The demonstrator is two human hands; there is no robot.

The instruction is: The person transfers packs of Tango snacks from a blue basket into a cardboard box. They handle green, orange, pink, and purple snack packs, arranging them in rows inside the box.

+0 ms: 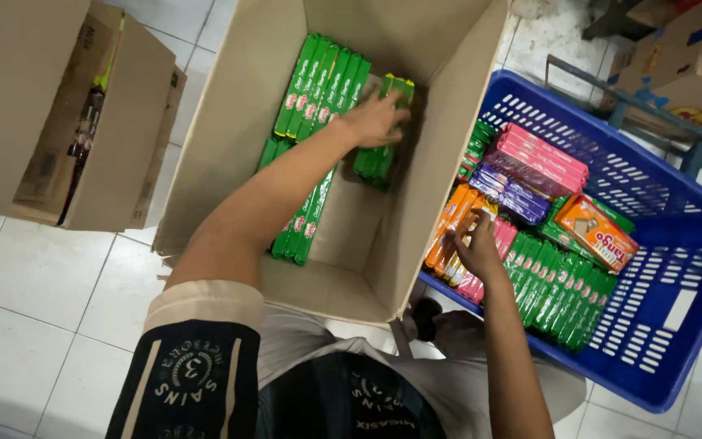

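I am looking straight down from the head camera. At centre frame stands a large open cardboard box (229,122), and my left hand (375,118) reaches deep into it, fingers spread flat and pressing down on a short stack of green wafer packs (383,154) against the box's right wall. More long green packs (322,85) already lie in neat rows along the box floor, upper centre, with another row running down toward the middle. Much bare cardboard shows at the box's lower end, so I judge the box only partly filled.

At right sits a blue plastic basket (676,244). My right hand (477,244) rests at its left edge, fingers curled and pinching the tops of upright orange packs (448,223). The basket holds plenty of stock: pink packs (542,150), purple packs (513,191), a row of green packs (562,289) and an orange carton (596,232). Another cardboard box (58,106) stands at upper left on the white tiled floor (34,301).
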